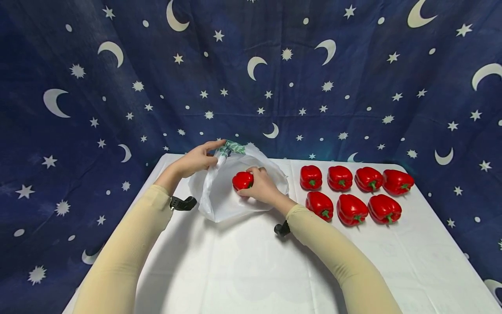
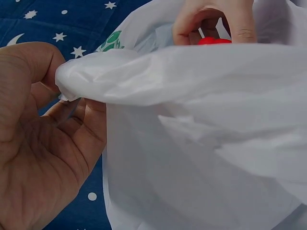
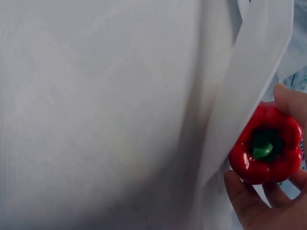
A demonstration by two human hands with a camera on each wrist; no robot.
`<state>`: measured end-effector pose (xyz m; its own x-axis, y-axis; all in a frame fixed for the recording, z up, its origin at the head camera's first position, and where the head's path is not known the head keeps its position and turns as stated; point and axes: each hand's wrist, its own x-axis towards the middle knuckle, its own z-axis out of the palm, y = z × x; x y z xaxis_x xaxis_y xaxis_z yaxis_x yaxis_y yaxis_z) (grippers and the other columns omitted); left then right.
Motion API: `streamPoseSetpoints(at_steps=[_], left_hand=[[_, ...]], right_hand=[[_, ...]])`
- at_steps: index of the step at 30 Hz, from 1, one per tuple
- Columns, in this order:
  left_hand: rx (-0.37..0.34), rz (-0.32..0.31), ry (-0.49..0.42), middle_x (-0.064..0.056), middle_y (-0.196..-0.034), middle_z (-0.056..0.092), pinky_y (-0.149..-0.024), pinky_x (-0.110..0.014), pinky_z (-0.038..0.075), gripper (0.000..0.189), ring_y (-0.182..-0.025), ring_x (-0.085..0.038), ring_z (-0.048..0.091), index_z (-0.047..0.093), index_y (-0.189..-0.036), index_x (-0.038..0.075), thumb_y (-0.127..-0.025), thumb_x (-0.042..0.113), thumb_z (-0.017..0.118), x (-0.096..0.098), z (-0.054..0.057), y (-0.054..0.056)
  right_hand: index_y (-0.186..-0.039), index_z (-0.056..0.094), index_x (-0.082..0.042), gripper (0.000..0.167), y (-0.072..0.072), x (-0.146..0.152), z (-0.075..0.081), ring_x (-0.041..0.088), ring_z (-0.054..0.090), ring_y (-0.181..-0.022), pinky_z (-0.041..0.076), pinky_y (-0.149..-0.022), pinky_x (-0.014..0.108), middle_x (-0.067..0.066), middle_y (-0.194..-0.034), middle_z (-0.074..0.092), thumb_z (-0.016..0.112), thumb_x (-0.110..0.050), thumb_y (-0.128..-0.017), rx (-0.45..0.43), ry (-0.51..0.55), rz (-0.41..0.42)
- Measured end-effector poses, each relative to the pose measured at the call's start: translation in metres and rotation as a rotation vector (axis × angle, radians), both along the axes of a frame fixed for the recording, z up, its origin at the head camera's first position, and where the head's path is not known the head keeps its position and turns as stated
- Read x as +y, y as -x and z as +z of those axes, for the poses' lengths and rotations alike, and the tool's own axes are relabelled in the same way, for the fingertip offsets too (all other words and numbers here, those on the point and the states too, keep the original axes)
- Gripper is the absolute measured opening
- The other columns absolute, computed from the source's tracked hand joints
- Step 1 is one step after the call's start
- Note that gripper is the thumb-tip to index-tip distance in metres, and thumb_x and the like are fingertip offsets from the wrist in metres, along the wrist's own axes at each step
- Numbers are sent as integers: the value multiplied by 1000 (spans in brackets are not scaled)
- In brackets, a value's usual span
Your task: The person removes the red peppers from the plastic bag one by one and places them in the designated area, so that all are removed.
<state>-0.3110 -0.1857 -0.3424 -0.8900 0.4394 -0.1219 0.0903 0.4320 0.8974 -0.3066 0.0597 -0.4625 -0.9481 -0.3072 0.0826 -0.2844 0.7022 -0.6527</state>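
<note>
A white plastic bag [image 1: 219, 196] with a green leaf print stands with its mouth spread at the middle of the table. My left hand [image 1: 196, 160] pinches the bag's rim on the left side; the left wrist view shows the rolled white edge [image 2: 110, 79] between thumb and fingers. Inside the bag's mouth my right hand [image 1: 262, 185] grips a red bell pepper [image 1: 242, 180]. In the right wrist view that pepper's green stem [image 3: 264, 145] faces the camera, with thumb and fingers around its sides. The bag's bottom is partly hidden.
Several red bell peppers [image 1: 351, 210] lie in two rows on the right of the white-covered table [image 1: 251, 270], beside my right forearm. Behind the table hangs a dark blue curtain [image 1: 235, 56] with moons and stars.
</note>
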Motion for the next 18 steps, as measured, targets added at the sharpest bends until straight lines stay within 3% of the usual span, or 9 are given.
streamPoseSetpoints(at_steps=[6, 11, 14, 18], left_hand=[[7, 0, 5, 0, -167, 21, -83, -35, 54, 78, -125, -32, 51, 32, -163, 23, -90, 4, 54, -1, 0, -1], [8, -2, 10, -1, -167, 21, -85, -36, 54, 78, -126, -33, 50, 31, -163, 23, -91, 4, 55, -1, 0, -1], [6, -1, 8, -1, -167, 20, -85, -36, 54, 77, -126, -33, 50, 31, -163, 23, -91, 5, 54, -1, 0, -1], [7, 2, 7, -2, -167, 21, -85, -36, 55, 77, -125, -33, 51, 32, -163, 22, -91, 5, 54, -1, -1, -1]], right_hand=[[-141, 50, -12, 82, -6, -3, 0, 32, 56, -115, 52, -95, 45, 16, -129, 53, 88, -42, -75, -21, 5, 5], [-143, 48, -13, 83, -5, -1, 0, 33, 55, -118, 52, -96, 46, 17, -132, 53, 88, -41, -76, -75, 72, 29], [-149, 44, -15, 88, -2, 2, 1, 32, 53, -122, 52, -97, 44, 17, -136, 51, 87, -41, -77, -155, 147, 55], [-158, 35, -14, 92, 4, 9, 7, 33, 54, -121, 55, -90, 43, 19, -146, 45, 84, -34, -83, -332, 310, 104]])
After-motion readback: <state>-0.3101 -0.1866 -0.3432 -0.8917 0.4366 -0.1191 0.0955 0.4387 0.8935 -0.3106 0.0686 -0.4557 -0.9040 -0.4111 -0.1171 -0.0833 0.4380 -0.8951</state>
